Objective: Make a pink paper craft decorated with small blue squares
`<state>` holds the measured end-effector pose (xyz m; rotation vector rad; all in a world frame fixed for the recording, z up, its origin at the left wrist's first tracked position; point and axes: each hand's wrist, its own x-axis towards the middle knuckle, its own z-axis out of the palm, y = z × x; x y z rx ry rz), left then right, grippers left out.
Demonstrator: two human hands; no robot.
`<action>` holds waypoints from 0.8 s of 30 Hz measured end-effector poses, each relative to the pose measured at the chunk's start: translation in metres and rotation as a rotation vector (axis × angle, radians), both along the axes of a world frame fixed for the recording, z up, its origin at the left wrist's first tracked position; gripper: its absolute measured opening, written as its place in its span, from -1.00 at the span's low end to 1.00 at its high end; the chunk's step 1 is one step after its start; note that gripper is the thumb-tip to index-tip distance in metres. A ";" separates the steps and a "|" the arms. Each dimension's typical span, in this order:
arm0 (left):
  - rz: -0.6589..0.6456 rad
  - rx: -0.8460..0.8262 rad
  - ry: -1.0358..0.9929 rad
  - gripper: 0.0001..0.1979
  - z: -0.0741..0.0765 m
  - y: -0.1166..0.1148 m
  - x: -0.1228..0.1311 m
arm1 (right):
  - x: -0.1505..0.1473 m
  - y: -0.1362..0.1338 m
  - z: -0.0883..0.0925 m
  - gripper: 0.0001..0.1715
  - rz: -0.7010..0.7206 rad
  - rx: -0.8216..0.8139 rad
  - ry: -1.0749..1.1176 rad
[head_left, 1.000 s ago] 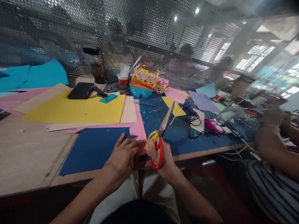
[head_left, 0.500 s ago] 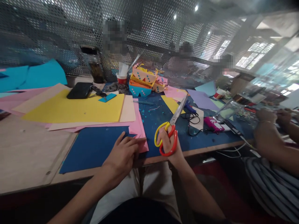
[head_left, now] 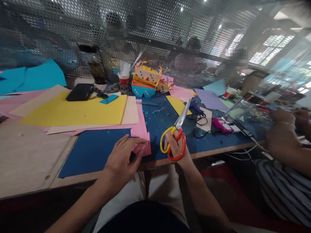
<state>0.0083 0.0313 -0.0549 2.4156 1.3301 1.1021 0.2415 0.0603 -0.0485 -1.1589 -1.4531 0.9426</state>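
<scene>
Paper in teal (head_left: 31, 76) lies at the upper left of the frame. Just right of it and lower, a yellow sheet (head_left: 73, 111) sits on a pile of pink and tan sheets. A black case (head_left: 79, 92) rests at the yellow sheet's far edge.

Lower centre-left: a dark blue sheet (head_left: 89, 153) lies flat near the front edge of the table (head_left: 26, 161). The left hand (head_left: 121, 158) rests palm down on it with the fingers stretched out and loosely spread. The index finger lies along the lower corner of the pink paper (head_left: 142, 139), which curls up off the table just right of the blue sheet. The thumb is close under that corner; cannot tell whether the corner is pinched or only touched.

Upper centre: a stack of decorated paper boxes (head_left: 145, 81) stands against the perforated screen, with a red cup (head_left: 123, 78) just to its left.

Centre: the right hand (head_left: 176, 147) is closed around the scissors (head_left: 175, 136), fingers through the red loop and the yellow loop toward the left hand. The blades are together, pointing up and slightly right. The scissors are held off the table, above its front edge.

Right of centre: a blue glue gun (head_left: 195, 108) with a black cord, then a pink device (head_left: 221, 124).

Far right: another person's forearm (head_left: 282, 142) and striped sleeve (head_left: 286, 191).
</scene>
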 end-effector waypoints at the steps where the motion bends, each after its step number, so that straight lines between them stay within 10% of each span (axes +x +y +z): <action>1: 0.027 0.003 0.024 -0.76 0.000 0.000 0.003 | 0.000 -0.001 0.001 -0.50 0.006 -0.006 -0.002; 13: 0.080 -0.071 0.028 -0.54 -0.013 0.005 0.017 | -0.003 -0.002 0.001 -0.46 0.052 0.029 0.042; 24: -0.168 -0.130 -0.084 -0.86 0.024 -0.004 -0.014 | -0.002 0.000 0.001 -0.53 0.024 0.010 0.114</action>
